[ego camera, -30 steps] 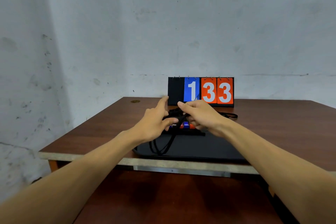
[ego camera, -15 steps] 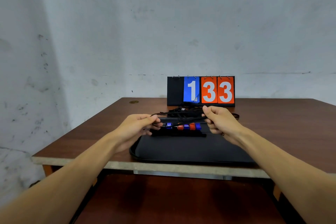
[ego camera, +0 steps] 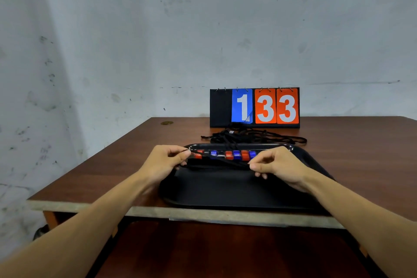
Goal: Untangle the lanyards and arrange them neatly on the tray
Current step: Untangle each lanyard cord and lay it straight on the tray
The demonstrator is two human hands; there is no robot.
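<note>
A black tray (ego camera: pixel 225 192) lies at the near edge of the brown table. Across its far part runs a row of black lanyards with several red and blue clips (ego camera: pixel 228 154). My left hand (ego camera: pixel 164 161) pinches one end of a black lanyard (ego camera: pixel 216 163) at the tray's left side. My right hand (ego camera: pixel 275 166) pinches the other end on the right, so the cord is stretched level just above the tray, in front of the clips. Behind the tray a tangled pile of black lanyards (ego camera: pixel 248 136) rests on the table.
A flip scoreboard (ego camera: pixel 254 107) reading 1 33 stands upright behind the pile, near the wall. A small round brass fitting (ego camera: pixel 167 123) sits at the table's far left. Bare table (ego camera: pixel 361 153) spreads to the right of the tray.
My hands drew apart from the pile, stretched one lanyard between them, and came down and nearer, over the tray in front of the clip row.
</note>
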